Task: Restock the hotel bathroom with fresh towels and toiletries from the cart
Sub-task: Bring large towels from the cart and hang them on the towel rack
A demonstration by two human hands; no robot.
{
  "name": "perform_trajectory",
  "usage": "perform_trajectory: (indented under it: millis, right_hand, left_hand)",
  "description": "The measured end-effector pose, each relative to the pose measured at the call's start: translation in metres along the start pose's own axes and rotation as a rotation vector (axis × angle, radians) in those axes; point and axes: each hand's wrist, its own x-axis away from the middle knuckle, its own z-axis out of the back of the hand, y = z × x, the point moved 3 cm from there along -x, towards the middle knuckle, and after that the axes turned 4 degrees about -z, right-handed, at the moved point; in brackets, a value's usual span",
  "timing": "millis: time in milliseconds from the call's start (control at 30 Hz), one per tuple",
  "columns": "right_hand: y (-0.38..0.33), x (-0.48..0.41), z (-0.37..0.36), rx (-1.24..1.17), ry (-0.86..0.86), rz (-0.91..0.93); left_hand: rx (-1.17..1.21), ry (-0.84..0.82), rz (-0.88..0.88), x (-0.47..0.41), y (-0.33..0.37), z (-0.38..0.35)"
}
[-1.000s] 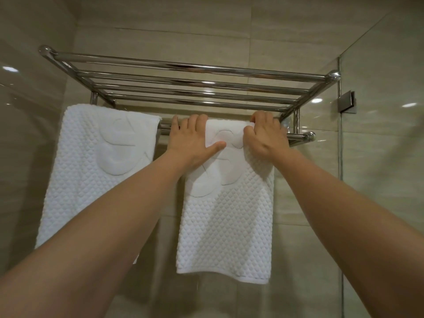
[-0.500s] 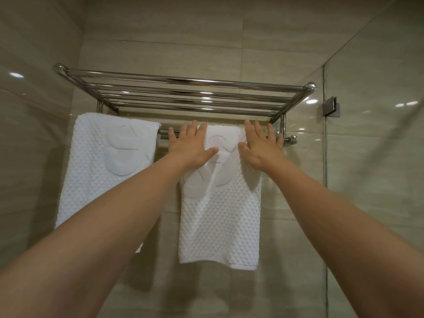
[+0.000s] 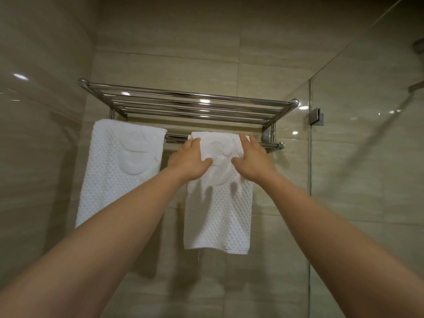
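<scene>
Mid-frame, our left hand (image 3: 189, 159) and right hand (image 3: 252, 159) press flat, straight fingers on the bumpy white towel (image 3: 218, 214) hanging from the shiny metal rack (image 3: 188, 104).

Head view (only one) faces forward, close to towel rack (image 3: 188, 104).

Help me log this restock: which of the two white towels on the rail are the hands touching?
The narrower towel nearer the glass panel: left hand and right hand both rest open on its upper part. The wider towel beside it hangs untouched.
</scene>
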Motion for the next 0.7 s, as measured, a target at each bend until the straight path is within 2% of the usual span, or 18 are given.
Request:
perform_trajectory:
  millis: [100, 233, 300, 467, 700]
  right_hand:
    - [-0.010, 0.027, 0.002, -0.203, 0.048, -0.016]
    - [-0.018, 0.068, 0.000, -0.504, 0.108, -0.171]
    - [-0.022, 0.091, -0.001, -0.598, 0.115, -0.246]
    - [-0.022, 0.163, 0.001, -0.746, 0.158, -0.392]
    - [-0.008, 0.266, 0.021, -0.757, 0.153, -0.552]
  left_hand:
    - [0.215, 0.032, 0.036, 0.019, 0.004, 0.001]
    - [0.642, 0.067, 0.197, 0.050, 0.011, 0.004]
    - [0.776, 0.059, 0.265, 0.071, 0.015, 0.007]
    - [0.954, 0.034, 0.333, 0.131, 0.020, 0.004]
    - [1.111, -0.023, 0.393, 0.216, 0.046, 0.002]
